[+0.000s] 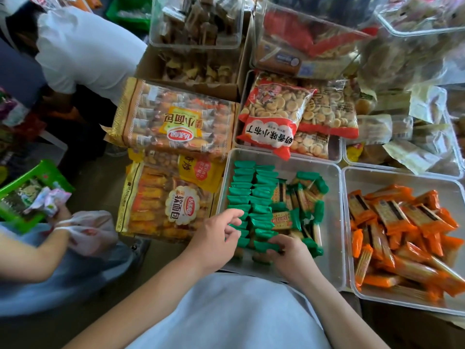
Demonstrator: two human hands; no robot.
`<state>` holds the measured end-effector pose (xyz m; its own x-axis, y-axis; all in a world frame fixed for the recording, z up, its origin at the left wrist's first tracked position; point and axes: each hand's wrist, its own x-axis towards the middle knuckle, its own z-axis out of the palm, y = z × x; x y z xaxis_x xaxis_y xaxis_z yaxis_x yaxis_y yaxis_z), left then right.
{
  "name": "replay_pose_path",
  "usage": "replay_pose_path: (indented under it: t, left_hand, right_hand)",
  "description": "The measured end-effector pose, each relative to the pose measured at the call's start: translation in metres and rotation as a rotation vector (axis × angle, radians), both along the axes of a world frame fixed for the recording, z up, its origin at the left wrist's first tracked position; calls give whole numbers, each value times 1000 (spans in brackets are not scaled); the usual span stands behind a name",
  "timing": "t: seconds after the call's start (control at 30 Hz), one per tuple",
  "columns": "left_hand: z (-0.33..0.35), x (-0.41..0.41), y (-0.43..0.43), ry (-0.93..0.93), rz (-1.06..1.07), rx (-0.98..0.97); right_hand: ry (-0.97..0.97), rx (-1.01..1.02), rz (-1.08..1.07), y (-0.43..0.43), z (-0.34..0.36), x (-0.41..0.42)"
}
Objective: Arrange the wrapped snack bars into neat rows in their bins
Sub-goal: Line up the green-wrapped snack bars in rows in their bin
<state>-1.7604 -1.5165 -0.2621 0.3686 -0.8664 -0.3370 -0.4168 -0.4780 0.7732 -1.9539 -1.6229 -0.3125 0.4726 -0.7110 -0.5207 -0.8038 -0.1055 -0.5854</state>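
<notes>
Head view: snack bags (173, 127) and clear bins (332, 197) lie packed together; left hand (214, 240) and right hand (292, 255) pinch green bars (251, 192).

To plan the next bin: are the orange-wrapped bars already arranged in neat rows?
No, the orange-wrapped bars lie jumbled at mixed angles in their clear bin.

Dim grey-brown floor (97, 181), soft even light

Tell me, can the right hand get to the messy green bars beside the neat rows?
Probably yes. The right hand sits inside the clear bin, and the loose green bars lie open right beyond it, nothing covering them. It pinches one row bar now, though.
</notes>
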Motion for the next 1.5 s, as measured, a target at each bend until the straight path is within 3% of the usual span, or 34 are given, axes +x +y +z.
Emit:
replay_pose_path:
  t: [0.4,1.0,1.3,1.5]
  left_hand:
    - [-12,-4,-11,-195,-279,167]
    - [-11,28,-45,-137,-432,128]
    - [-11,11,-69,-162,-431,140]
    - [-13,-22,-101,-107,-350,139]
  right_hand:
    - [57,-44,-34,-7,-2,14]
    - [14,101,-314,-11,11,14]
    - [97,39,-138,-33,41,-9]
    - [43,-61,-76,-65,50,-28]
